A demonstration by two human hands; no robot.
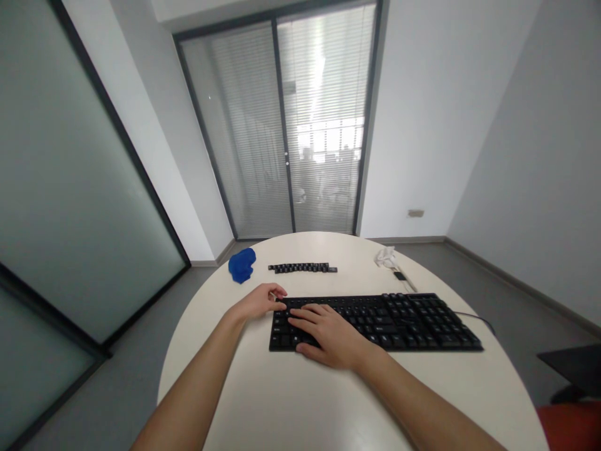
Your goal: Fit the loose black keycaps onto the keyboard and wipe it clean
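Note:
A black keyboard (413, 319) lies across the round table in front of me. My right hand (328, 338) rests over its left half, palm down with the fingers spread across the keys. At the keyboard's upper left corner is my left hand (258, 302), its fingers curved and a gap showing between thumb and fingertips. I make out nothing held in that gap. Beyond the keyboard, loose black keycaps (303, 268) stand lined up in rows. The upper left part of the keyboard looks flatter than the right, though my hands partly hide it.
A blue, soft-looking crumpled item (241, 265) sits at the table's far left. Far right are crumpled white tissue (385, 256) and a slim pale stick with a black part (400, 275). The keyboard cable (476, 316) runs off to the right over the white table (277, 401).

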